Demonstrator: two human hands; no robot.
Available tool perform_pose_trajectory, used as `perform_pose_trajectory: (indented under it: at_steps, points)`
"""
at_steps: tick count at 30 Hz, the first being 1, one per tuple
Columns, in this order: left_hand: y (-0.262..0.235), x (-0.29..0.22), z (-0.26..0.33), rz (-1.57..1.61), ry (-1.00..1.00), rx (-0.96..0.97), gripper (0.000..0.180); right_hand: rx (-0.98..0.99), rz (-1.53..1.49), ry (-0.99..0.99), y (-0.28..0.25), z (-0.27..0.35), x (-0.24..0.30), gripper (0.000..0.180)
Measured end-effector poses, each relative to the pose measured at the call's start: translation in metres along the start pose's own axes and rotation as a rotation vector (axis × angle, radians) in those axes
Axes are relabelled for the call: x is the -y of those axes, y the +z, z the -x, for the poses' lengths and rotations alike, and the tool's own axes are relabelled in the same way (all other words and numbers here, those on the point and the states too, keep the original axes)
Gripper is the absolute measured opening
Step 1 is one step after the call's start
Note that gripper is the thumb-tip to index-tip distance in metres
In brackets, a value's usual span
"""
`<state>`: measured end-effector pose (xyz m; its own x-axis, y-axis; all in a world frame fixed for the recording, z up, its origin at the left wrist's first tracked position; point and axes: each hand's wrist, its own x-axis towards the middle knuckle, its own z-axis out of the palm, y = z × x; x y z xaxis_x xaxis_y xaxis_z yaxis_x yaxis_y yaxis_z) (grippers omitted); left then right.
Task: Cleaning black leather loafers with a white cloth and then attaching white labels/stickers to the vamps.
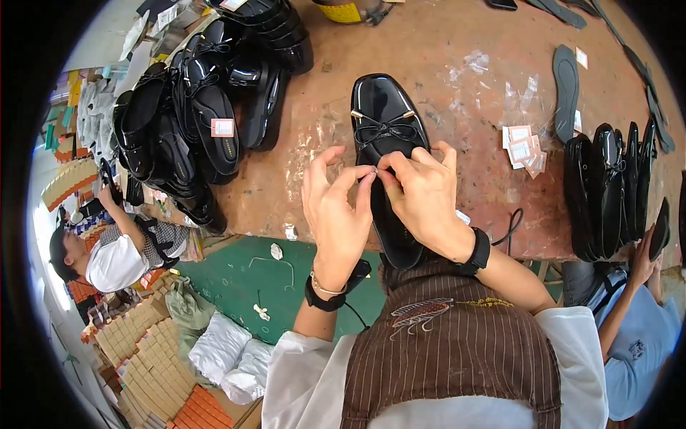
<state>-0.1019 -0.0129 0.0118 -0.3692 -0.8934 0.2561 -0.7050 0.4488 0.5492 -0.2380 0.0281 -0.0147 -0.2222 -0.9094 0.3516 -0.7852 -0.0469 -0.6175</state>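
A glossy black slip-on shoe [382,96] with a thin bow and gold-coloured tips lies sole down on the worktable, its toe pointing away from me. Over its opening, my left hand [332,207] pinches thumb and forefinger together. My right hand [425,196] meets it there, also in a pinch, its fingers curled near the bow. Between the touching fingertips is something tiny and pale that I cannot make out. Both hands partly cover the shoe's middle, while its heel end shows below them.
Glossy black shoes [204,107] are piled at the left of the worktable [321,114]. On the right lie paper labels [525,150], a grey insole [566,89] and a row of black shoes [607,189]. Co-workers stand at the far left and at the right, where one holds a dark sole-shaped piece [660,229].
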Motion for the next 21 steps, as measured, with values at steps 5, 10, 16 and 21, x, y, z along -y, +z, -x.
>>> perform_pose_trajectory:
  at_steps: [5, 10, 16, 21]
  points:
    - [0.009, -0.006, 0.005, 0.057, 0.021, -0.131, 0.015, 0.028, -0.018, -0.017, -0.020, -0.002, 0.004, 0.007]
    - [0.007, -0.006, 0.011, 0.237, 0.017, -0.303, 0.012, 0.180, -0.133, 0.058, -0.073, -0.014, 0.007, 0.007]
    - [0.009, -0.020, 0.013, 0.929, -0.329, -0.177, 0.003, 0.519, -0.861, 0.407, -0.091, -0.023, -0.013, 0.012]
    - [-0.003, -0.014, 0.014, 1.004, -0.432, 0.019, 0.009, 0.231, -0.587, 0.216, -0.072, -0.016, -0.008, 0.010]
